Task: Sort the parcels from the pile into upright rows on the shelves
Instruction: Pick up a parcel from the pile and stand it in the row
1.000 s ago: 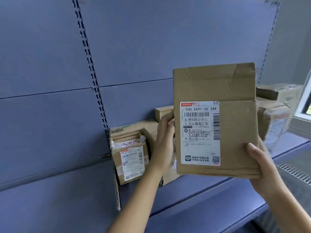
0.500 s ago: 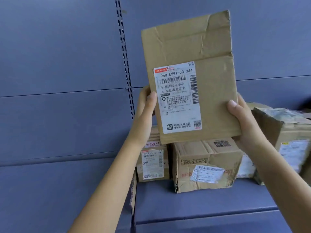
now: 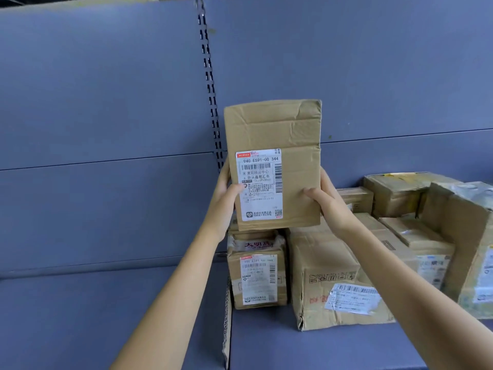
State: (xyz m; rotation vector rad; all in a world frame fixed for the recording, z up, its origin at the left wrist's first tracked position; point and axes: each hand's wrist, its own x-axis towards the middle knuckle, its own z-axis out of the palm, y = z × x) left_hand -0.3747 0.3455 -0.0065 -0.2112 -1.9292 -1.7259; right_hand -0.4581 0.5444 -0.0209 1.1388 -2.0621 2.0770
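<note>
The left grip (image 3: 226,193) grasped the left edge of the held parcel (image 3: 277,129), its thumb laid across the front at the margin of the white shipping label (image 3: 260,182), its fingers hidden behind the cardboard. The right grip (image 3: 329,201) grasped the opposite edge low down, thumb pressed on the bare brown front and fingers wrapped out of sight behind. Between them the held parcel, a flat creased brown carton, stood upright in the air with its label facing the camera and its top flap dented.

Directly beneath it a small parcel (image 3: 257,279) stood upright on the shelf (image 3: 293,348), taped across its top and bearing a similar white label. Whether the lower edge of the held parcel touched it could not be told. Just beside the small parcel, to the right, sat a larger crumpled carton (image 3: 328,268) with a wrinkled label stuck askew on its front. Further right more parcels crowded together: a flat box (image 3: 416,236) lying against the larger carton, a taped box (image 3: 394,193) behind it, and a tall carton (image 3: 464,236) at the frame's edge.

Behind everything rose the blue-grey back panel (image 3: 106,89), split by a slotted upright (image 3: 210,89) that ran down behind the held parcel.
</note>
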